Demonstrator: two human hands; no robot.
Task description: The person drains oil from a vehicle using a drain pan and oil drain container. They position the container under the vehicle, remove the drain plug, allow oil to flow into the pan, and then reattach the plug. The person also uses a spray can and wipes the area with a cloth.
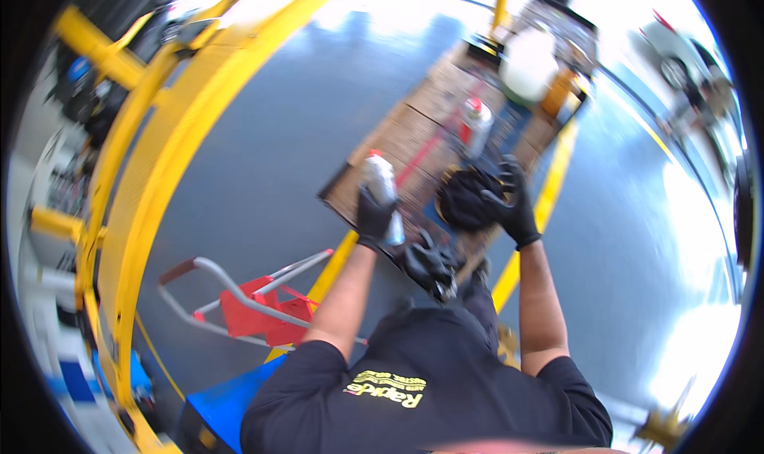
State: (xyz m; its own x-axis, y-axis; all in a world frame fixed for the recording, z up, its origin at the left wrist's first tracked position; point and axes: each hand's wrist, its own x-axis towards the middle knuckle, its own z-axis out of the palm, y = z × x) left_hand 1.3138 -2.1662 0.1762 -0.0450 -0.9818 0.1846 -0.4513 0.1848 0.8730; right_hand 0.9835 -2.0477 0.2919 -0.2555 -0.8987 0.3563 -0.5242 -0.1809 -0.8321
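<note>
Both of my hands wear black gloves. My left hand (375, 215) is wrapped round a white and blue spray can (382, 177) with a red top, at the near left edge of a wooden bench (426, 104). Beside a black cloth-like bundle (465, 199) on the bench is my right hand (513, 203), its fingers apart and nothing seen in them; whether it touches the bundle I cannot tell. A second spray can (475, 128), white and red, stands farther back. Black gloves or rags (430, 264) lie at the bench's near end. Motion blurs the picture.
A large white container (529, 64) and an orange bottle (559, 92) stand at the bench's far end. To the left rises a yellow metal frame (171, 167). A red and grey hand truck-like frame (259, 307) is on the floor. Far right are a car (676, 56) and a person (711, 96).
</note>
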